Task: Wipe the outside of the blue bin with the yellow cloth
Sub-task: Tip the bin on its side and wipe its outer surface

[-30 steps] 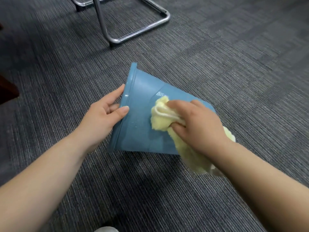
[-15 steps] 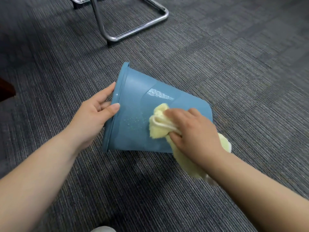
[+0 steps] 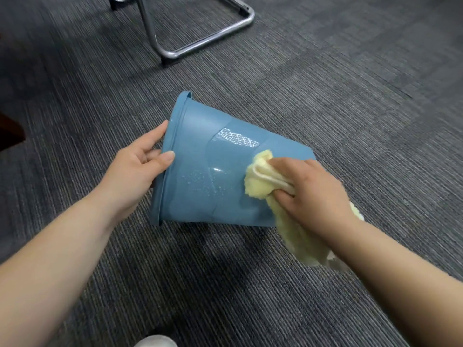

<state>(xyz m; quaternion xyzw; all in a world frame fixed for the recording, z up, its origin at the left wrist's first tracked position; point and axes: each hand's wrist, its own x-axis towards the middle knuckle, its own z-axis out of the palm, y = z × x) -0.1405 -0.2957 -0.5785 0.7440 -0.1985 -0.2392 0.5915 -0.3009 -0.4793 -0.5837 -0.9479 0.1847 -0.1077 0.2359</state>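
Head cam on my end: the blue bin (image 3: 213, 176) is lying on its side on the grey carpet (image 3: 350, 96), open rim to the left and base to the right. The left hand (image 3: 135, 169) grips the rim, thumb on the outside wall and fingers curled into the opening. The right hand (image 3: 313, 194) is clutching the bunched-up yellow cloth (image 3: 260, 184) and pressing it against the outer wall near the base end. The loose part of the cloth hangs down below the wrist. There are water droplets (image 3: 198, 176) and a wet sheen on the wall between the hands. A chrome chair frame (image 3: 200, 43) sits on the carpet well behind the bin.
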